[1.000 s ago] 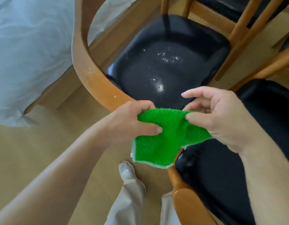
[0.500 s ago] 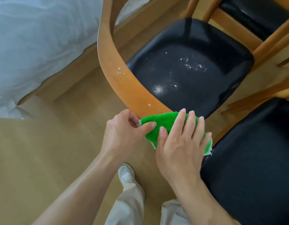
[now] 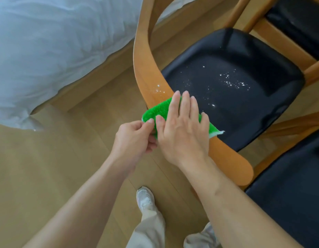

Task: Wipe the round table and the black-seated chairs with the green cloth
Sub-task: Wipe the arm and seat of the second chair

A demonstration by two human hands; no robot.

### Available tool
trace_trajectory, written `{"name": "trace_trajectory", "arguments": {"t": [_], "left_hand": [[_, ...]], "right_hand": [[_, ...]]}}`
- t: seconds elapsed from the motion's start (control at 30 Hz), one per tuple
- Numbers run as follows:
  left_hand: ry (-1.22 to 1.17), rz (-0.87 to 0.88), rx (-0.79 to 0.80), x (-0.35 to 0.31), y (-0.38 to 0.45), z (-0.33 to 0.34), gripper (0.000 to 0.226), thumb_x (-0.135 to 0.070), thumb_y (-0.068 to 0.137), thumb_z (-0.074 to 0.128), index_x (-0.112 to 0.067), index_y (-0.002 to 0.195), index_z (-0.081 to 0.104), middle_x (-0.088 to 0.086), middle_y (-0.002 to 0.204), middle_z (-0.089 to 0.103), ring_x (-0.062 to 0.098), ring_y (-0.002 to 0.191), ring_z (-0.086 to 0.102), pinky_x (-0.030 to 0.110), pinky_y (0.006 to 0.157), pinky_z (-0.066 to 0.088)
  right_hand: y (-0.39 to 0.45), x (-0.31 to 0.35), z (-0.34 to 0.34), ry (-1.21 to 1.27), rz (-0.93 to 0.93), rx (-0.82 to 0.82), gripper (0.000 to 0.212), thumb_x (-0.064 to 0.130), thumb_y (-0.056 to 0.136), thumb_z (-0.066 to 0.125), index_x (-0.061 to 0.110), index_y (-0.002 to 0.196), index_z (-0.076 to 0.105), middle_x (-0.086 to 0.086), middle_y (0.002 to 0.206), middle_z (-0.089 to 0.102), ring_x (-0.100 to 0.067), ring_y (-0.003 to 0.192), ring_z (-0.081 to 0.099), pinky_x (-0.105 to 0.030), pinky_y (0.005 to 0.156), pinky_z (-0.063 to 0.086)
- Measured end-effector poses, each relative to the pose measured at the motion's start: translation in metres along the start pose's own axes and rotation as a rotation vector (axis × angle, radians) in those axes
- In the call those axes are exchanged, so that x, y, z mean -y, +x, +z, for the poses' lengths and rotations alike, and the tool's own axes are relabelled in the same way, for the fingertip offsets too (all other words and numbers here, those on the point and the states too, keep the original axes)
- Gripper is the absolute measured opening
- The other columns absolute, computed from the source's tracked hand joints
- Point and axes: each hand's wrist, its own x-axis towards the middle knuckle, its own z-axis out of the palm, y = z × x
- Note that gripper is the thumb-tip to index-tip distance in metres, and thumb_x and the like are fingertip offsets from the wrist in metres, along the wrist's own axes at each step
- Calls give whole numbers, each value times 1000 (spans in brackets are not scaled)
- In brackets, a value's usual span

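Pressing the cloth on the chair back

Pressing flat, the right hand lays straight fingers over the green cloth, which drapes the curved wooden back of the chair at mid-frame. The left hand pinches the cloth's near corner between thumb and fingers. White specks dot the black seat at centre right. A white duvet fills the upper left.

This looks like a bedroom in a home, or perhaps a hotel room. A bed with rumpled white bedding on a low wooden frame stands on a pale wood-plank floor, just beside wooden chairs with black padded seats.
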Motion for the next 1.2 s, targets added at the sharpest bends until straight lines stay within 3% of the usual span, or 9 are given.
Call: {"name": "trace_trajectory", "arguments": {"t": [0.07, 0.17, 0.27, 0.4, 0.53, 0.67, 0.9, 1.0, 1.2], "left_hand": [[-106, -27, 58, -9, 5, -3, 28, -27, 96, 52, -7, 90, 70, 8, 78, 73, 20, 70, 69, 35, 69, 59], [-215, -34, 130, -18, 10, -5, 28, -24, 99, 47, -4, 102, 66, 5, 80, 73, 17, 70, 70, 31, 64, 57], [-231, -34, 187, -16, 10, -4, 28, -27, 100, 45, -4, 100, 62, 6, 78, 71, 19, 71, 69, 36, 70, 58], [-259, -57, 308, 5, 5, 3, 24, -29, 100, 47, -12, 84, 56, 8, 82, 69, 22, 75, 69, 36, 67, 57], [-327, -37, 396, 20, 9, 10, 25, -32, 101, 43, -13, 90, 56, 0, 79, 70, 12, 71, 68, 23, 60, 53], [-341, 23, 339, 14, 26, 6, 32, -39, 102, 38, -15, 97, 59, -4, 79, 70, 5, 71, 67, 18, 56, 51], [-197, 47, 156, -40, 84, -20, 37, -40, 102, 34, -15, 112, 58, 7, 101, 70, 18, 84, 69, 27, 55, 55], [-45, 129, 98, -65, 108, -30, 34, -40, 101, 34, -15, 106, 56, 8, 104, 65, 23, 91, 66, 39, 66, 60], [99, 218, 38, -88, 134, -35, 37, -47, 99, 29, -20, 96, 54, 1, 94, 62, 20, 85, 60, 45, 79, 55]], "right_hand": [[19, 9, 1, 22, -38, 13, 70, 48, 99, 16, 8, 155, 1, -15, 163, 4, -31, 149, 8, -52, 111, 23], [34, 11, -1, 83, -73, 50, 67, 47, 101, 19, 14, 155, -3, -8, 164, -5, -28, 150, 3, -51, 110, 23], [28, 1, -5, 122, -76, 69, 59, 44, 103, 19, 27, 155, -3, 4, 164, -7, -27, 149, 8, -50, 108, 26], [-2, -9, -6, 59, 57, 131, 55, 52, 99, 12, 48, 147, -15, 8, 161, -16, -40, 147, 5, -65, 107, 20], [-17, -3, -5, -70, 107, 126, 66, 55, 93, 0, 30, 148, -26, -6, 162, -12, -41, 147, 2, -66, 110, 13], [11, 11, -5, -50, 66, 100, 67, 51, 98, 11, 23, 151, -19, -11, 162, -5, -39, 145, 12, -57, 108, 25], [92, 47, -3, 76, -9, 25, 66, 50, 101, 20, 23, 155, -8, -10, 161, 7, -38, 131, 33, -49, 94, 34], [128, 58, -7, 109, -7, 18, 66, 50, 102, 20, 22, 155, -8, -8, 155, 20, -37, 122, 43, -41, 79, 28], [173, 70, -15, 196, 50, 39, 67, 49, 103, 20, 22, 154, -12, -12, 149, 32, -36, 122, 49, -42, 83, 33]]}}
